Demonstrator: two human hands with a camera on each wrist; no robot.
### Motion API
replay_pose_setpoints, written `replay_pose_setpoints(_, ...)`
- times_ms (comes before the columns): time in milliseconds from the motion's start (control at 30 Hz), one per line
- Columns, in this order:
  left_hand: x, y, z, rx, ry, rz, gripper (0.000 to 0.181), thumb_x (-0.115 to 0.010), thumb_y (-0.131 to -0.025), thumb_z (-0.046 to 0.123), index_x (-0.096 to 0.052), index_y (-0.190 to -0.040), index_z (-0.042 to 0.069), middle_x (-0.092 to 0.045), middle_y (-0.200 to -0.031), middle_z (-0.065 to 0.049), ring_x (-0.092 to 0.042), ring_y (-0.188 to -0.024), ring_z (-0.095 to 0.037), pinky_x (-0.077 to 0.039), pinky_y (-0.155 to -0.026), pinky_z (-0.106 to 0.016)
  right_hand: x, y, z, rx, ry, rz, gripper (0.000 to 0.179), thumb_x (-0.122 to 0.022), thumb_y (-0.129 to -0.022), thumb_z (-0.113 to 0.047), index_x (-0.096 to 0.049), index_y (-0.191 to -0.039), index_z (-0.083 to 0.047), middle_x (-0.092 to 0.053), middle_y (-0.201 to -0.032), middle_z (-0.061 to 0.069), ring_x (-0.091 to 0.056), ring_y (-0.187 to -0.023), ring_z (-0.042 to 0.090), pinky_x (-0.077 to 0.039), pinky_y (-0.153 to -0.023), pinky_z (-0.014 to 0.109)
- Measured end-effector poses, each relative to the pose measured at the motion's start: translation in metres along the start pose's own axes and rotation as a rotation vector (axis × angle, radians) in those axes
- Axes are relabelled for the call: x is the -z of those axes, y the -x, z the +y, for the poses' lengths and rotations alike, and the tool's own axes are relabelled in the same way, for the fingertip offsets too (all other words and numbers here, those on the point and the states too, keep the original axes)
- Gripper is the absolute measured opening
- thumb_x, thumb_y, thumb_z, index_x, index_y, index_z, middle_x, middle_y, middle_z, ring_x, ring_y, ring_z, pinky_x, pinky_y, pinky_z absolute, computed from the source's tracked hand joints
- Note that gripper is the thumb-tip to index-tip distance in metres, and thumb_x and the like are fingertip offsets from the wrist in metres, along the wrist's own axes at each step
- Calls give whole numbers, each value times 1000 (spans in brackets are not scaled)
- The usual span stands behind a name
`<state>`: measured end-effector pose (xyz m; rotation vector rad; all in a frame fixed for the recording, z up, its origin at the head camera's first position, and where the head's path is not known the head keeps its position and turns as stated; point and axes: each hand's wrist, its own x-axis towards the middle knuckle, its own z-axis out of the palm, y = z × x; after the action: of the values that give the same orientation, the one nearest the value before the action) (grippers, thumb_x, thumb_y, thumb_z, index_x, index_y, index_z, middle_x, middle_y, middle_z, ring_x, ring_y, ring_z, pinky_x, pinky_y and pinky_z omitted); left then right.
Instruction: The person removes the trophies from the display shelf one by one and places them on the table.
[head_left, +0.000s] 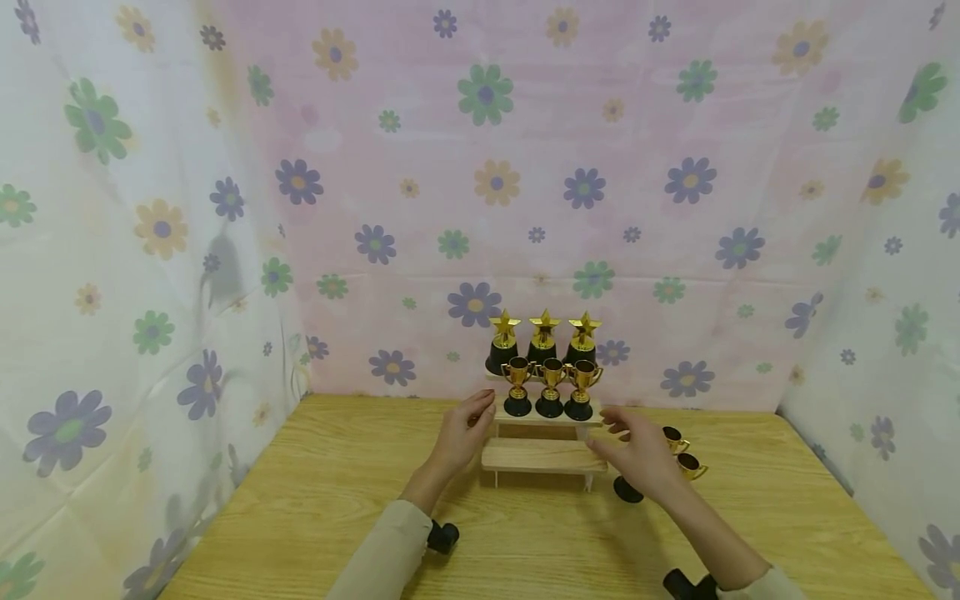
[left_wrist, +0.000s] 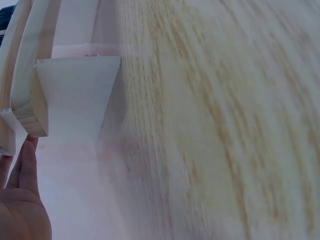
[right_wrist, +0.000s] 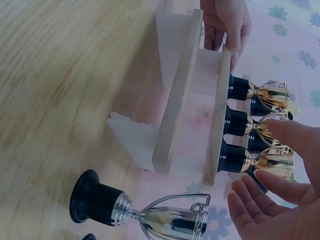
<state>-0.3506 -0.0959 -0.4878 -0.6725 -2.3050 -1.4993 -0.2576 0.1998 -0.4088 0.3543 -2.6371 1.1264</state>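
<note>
A stepped wooden stand [head_left: 543, 455] with white supports stands on the table. Three gold star trophies [head_left: 544, 333] with black bases line its top step, and three gold cup trophies [head_left: 551, 387] stand upright in a row on the middle step; the bottom step is bare. My left hand [head_left: 459, 433] touches the left end of the middle step with its fingertips, fingers nearly straight. At the stand's right end, my right hand [head_left: 648, 458] has its fingers spread, near the rightmost cup trophy [right_wrist: 272, 162], and holds nothing.
More cup trophies [head_left: 688, 467] stand on the table right of the stand, partly hidden by the right hand and forearm. Black devices [head_left: 443, 537] sit at both wrists. Flowered cloth [head_left: 495, 242] hangs behind and along both sides of the wooden table [head_left: 322, 508].
</note>
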Motion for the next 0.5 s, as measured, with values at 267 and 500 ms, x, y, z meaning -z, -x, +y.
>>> replay_pose_setpoints(267, 0, 0, 0, 3, -5, 9, 38, -57, -107, 15, -60, -137, -8, -54, -146, -24, -59, -130, -33, -56, -96, -44, -6, -16, 2, -41, -24, 9, 55, -75, -94, -18, -55, -137, 8, -60, -131, 28, -59, -116, 42, -49, -102, 56)
replay_pose_setpoints(500, -1, -1, -2, -2, -13, 3, 40, -57, -107, 15, -58, -137, -11, -54, -146, -26, -61, -127, -34, -56, -95, -45, -9, -27, 5, -93, -41, 2, 58, -74, -95, -21, -52, -140, 9, -58, -133, 29, -56, -120, 44, -49, -101, 58)
